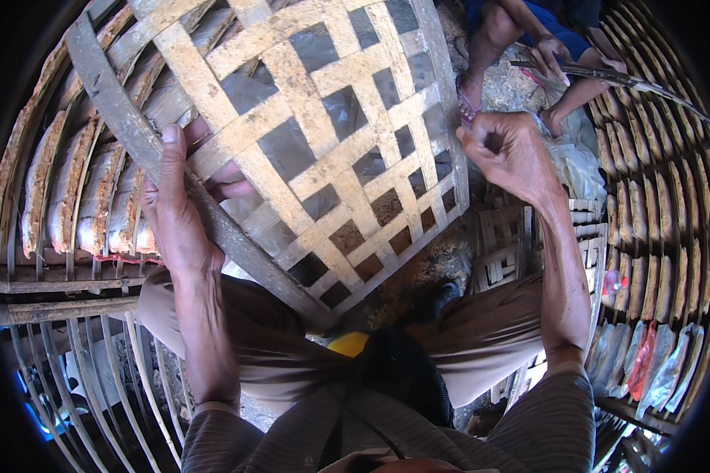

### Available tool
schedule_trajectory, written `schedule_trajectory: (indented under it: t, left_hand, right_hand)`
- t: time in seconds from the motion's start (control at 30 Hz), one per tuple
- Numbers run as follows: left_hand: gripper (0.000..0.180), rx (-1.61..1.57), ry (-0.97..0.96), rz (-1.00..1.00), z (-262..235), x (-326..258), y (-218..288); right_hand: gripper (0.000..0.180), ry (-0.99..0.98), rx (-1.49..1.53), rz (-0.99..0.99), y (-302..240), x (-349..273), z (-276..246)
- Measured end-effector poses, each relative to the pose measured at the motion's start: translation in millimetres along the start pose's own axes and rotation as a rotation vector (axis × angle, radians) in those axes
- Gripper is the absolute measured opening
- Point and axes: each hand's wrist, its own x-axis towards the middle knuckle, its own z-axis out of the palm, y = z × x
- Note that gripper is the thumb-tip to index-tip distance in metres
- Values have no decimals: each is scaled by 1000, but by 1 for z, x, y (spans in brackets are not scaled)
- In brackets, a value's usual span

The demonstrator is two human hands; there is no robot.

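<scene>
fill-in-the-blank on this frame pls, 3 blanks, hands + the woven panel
The left hand grips the grey frame edge of the flat woven bamboo lattice panel, its ____ lying along the edge.
The right hand is closed in a ____ at the panel's right edge.
A second person at top right holds a long dark ____.

Missing: thumb; fist; strip

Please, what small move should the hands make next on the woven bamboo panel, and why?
Probably pull the right hand outward to tighten the panel's edge: it is closed in a fist at the right rim of the woven bamboo panel, while the left hand holds the left frame steady.
</scene>
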Motion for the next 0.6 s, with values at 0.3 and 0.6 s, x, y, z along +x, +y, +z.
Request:
schedule_trajectory:
  t: [0.3, 0.6]
  left_hand:
    - [48, 6, -20, -38, -1, -1, -1]
    - [61, 29, -59, -92, -1, -3, 0]
  right_hand:
    - [19, 349, -288, -251, -3, 6, 14]
    - [20, 369, 137, 301, -1, 11, 1]
